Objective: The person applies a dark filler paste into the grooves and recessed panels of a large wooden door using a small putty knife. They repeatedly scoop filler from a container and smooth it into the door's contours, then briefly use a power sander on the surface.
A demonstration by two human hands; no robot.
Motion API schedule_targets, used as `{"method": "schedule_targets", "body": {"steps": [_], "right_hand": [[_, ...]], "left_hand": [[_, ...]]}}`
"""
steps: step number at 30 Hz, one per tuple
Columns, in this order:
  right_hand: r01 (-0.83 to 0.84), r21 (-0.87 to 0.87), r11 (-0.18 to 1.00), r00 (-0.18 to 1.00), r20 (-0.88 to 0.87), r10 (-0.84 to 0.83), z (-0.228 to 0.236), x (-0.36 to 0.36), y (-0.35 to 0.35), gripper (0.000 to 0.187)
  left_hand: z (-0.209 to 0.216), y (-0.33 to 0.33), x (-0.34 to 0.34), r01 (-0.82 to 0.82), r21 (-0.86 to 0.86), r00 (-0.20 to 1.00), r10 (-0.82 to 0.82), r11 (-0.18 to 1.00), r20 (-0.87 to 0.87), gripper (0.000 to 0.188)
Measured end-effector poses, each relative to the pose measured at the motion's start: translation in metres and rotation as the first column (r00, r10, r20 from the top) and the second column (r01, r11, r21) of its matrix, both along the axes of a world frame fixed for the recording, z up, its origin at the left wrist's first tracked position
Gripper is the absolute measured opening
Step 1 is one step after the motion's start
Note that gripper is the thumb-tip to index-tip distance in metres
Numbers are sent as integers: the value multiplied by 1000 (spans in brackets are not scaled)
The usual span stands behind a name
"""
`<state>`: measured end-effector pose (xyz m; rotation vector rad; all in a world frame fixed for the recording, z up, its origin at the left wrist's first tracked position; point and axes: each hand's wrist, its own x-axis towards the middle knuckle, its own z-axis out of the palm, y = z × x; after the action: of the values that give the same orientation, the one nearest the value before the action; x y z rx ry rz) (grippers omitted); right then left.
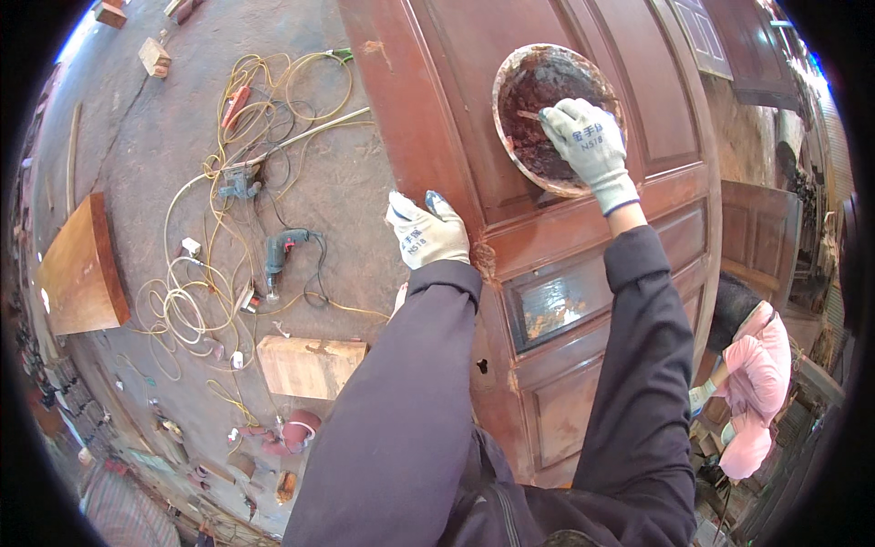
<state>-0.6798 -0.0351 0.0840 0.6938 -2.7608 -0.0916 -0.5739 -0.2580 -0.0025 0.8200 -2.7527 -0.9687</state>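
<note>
- Bearing a round bowl [538,66] on its far part: one glossy, panelled, red-brown door [410,109].
- Bowl interior: coated with dark red-brown matter, the rim smeared too.
- Right hand [588,141], gloved: held over the bowl, fingers closed on a thin pale tool [528,115] that is mostly hidden.
- Left hand [428,232], gloved: placed at the door's left edge, fingers bent; whether anything is gripped cannot be told.
- Teal drill [276,258] and pale timber block [310,366]: laid on the floor [164,118], left of the door.
- Co-worker [758,365] in pink: seen bent over, right of the door.
</note>
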Motion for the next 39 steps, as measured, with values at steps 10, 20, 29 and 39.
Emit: {"method": "schedule_targets", "body": {"steps": [10, 20, 29, 39], "right_hand": [[-11, 77, 997, 1000, -19, 13, -9, -6, 0, 5], [9, 100, 995, 997, -82, -1, -17, -4, -3, 16], [13, 49, 999, 961, -275, 1, -8, 6, -7, 16], [329, -507, 797, 776, -336, -534, 70, 193, -2, 23]], "left_hand": [[15, 1, -2, 9, 15, 997, -10, 1000, 81, 58], [18, 4, -2, -3, 30, 994, 0, 1000, 109, 58], [20, 1, -2, -19, 43, 991, 14, 999, 133, 59], [18, 3, -11, 130, -110, 991, -127, 985, 30, 48]]}}
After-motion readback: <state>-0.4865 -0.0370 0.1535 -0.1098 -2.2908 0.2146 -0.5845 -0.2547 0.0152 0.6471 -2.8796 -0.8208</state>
